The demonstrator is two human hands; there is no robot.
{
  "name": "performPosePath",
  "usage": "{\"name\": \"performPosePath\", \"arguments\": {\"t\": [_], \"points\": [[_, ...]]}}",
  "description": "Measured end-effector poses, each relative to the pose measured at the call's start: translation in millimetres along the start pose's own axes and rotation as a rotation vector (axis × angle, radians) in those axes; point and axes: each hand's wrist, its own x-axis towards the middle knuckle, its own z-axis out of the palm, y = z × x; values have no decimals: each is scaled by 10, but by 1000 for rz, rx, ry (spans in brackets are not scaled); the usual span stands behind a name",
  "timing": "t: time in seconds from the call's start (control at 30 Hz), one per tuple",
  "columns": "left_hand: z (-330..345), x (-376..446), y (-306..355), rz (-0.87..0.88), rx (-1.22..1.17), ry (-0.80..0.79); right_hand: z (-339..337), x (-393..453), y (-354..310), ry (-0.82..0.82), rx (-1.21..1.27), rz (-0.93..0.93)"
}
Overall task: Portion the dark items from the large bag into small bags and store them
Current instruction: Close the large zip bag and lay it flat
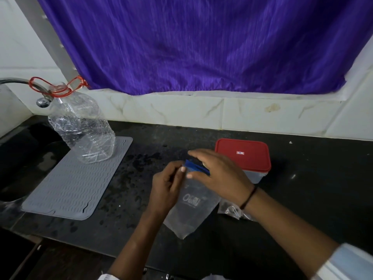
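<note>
Currently at bag-opening step, centre frame: left hand (168,183) and right hand (217,174) both pinching blue zip strip of small clear printed plastic bag (191,207) on black counter (302,199); next, probably, parting mouth and fetching crumpled clear bag of dark items (232,210) lying lower right under right wrist.

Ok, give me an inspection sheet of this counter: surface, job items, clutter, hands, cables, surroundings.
Surface: black counter, speckled with wet-looking spots.
Job's things: small clear zip bag with blue seal strip, held at its top; clear bag with dark items lies under the right wrist; red-lidded container behind.
Clutter: crumpled empty plastic bottle on grey ribbed mat.
Hands: left hand and right hand both pinch the bag's top.
Cables: nothing seen.
Surroundings: purple curtain, tiled wall, tap.
</note>
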Motion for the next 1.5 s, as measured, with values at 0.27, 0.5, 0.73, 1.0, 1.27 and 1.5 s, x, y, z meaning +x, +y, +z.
{"name": "performPosePath", "arguments": {"t": [0.27,0.5,0.73,1.0,1.27,1.5], "points": [[-73,-149,-74,-62,55,-15,75,252,-32,-127,-68,-88],[-131,-596,-422,-256,158,7,81,279,85,32,-121,7],[-162,-661,-523,-326,393,-96,226,372,285,-64,-351,107],[-230,-870,-813,-767,415,20,503,112,96,-117,-351,5],[-256,-949,-895,-792,412,-98,1361,-553,163,-611,-326,175],[-335,-909,-1056,-739,664,-181,1487,-669,243,-625,-379,145]]}}
